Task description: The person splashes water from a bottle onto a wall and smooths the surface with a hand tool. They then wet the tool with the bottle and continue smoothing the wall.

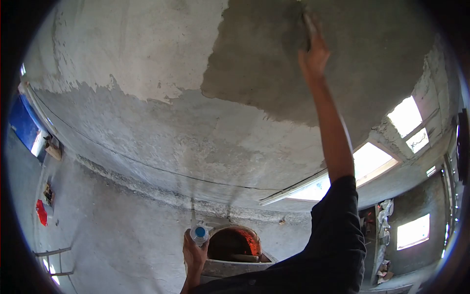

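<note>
My right hand (pixel 316 55) is raised high against the plastered surface. It grips a thin flat tool (pixel 307 27), seen nearly edge-on, and its exact kind is hard to make out. Around it spreads a dark, damp-looking patch of plaster (pixel 259 63), with paler dry plaster (pixel 147 39) to the left. Low in the view, my left hand (pixel 195 254) is closed round a clear plastic bottle (pixel 199 238) with a blue cap (pixel 199 232) facing me. Just right of the bottle is a rounded container (pixel 258 237) with a dark inside and an orange-red patch.
A thin cable (pixel 147 160) runs across the wall below the plaster. Bright window openings (pixel 374 159) lie to the right. A ladder-like frame (pixel 54 253) stands at lower left, near a red object (pixel 41 212). A blue panel (pixel 24 122) is at far left.
</note>
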The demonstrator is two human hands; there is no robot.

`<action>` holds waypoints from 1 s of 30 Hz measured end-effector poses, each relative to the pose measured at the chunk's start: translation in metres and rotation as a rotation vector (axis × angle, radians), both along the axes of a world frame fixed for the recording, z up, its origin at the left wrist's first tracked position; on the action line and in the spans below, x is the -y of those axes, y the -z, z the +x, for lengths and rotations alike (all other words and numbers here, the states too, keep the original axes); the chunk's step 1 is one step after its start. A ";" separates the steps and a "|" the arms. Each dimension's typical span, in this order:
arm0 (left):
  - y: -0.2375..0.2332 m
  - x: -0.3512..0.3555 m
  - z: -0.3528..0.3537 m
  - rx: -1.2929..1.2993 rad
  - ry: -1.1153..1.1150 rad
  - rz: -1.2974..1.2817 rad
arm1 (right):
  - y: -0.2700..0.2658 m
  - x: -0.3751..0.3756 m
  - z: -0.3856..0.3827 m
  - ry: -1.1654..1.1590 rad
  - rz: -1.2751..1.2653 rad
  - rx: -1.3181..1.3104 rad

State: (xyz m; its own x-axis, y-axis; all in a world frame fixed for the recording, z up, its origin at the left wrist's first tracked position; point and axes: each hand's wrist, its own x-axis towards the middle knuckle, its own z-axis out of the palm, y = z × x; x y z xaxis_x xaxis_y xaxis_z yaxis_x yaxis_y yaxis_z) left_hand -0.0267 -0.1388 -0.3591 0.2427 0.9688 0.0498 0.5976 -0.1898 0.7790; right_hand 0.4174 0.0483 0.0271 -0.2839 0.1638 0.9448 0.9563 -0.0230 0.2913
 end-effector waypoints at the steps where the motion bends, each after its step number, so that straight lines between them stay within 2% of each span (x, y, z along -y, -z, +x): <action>1: -0.001 0.000 0.001 0.003 0.001 -0.008 | -0.020 0.006 -0.019 0.001 -0.008 0.003; 3: -0.003 0.000 0.000 0.015 0.011 -0.019 | -0.044 0.012 -0.052 0.497 -0.558 -0.143; 4: -0.003 0.000 -0.001 0.012 0.014 -0.013 | -0.041 0.005 -0.035 0.498 -0.560 -0.143; 6: -0.005 -0.001 0.000 0.001 0.008 -0.008 | -0.024 -0.018 0.020 0.292 -0.364 0.283; 7: -0.005 0.000 0.000 -0.004 0.000 -0.002 | -0.012 -0.017 0.024 0.289 -0.366 0.285; 9: -0.001 0.000 0.000 -0.002 0.010 -0.029 | 0.015 -0.010 0.030 0.470 -0.432 0.360; 12: 0.000 0.000 -0.002 0.011 0.024 -0.042 | 0.056 0.005 0.053 0.483 -0.494 0.490; 16: -0.004 0.000 0.000 -0.004 0.014 -0.056 | 0.030 0.029 0.024 0.433 -0.437 0.448; 18: 0.001 0.000 0.000 0.007 0.015 -0.036 | 0.000 0.033 0.010 0.470 -0.316 0.300; 22: -0.003 0.000 0.000 0.014 0.005 -0.020 | -0.045 0.006 0.035 0.392 -0.185 0.360; 25: 0.002 0.000 -0.001 0.012 0.011 -0.004 | -0.019 -0.009 0.056 0.461 -0.272 0.311; 27: -0.001 -0.001 -0.002 0.002 0.008 -0.009 | 0.019 -0.005 0.054 0.395 -0.280 0.202; 30: 0.001 0.001 -0.001 0.006 0.013 -0.009 | 0.094 0.007 0.061 0.467 -0.416 0.246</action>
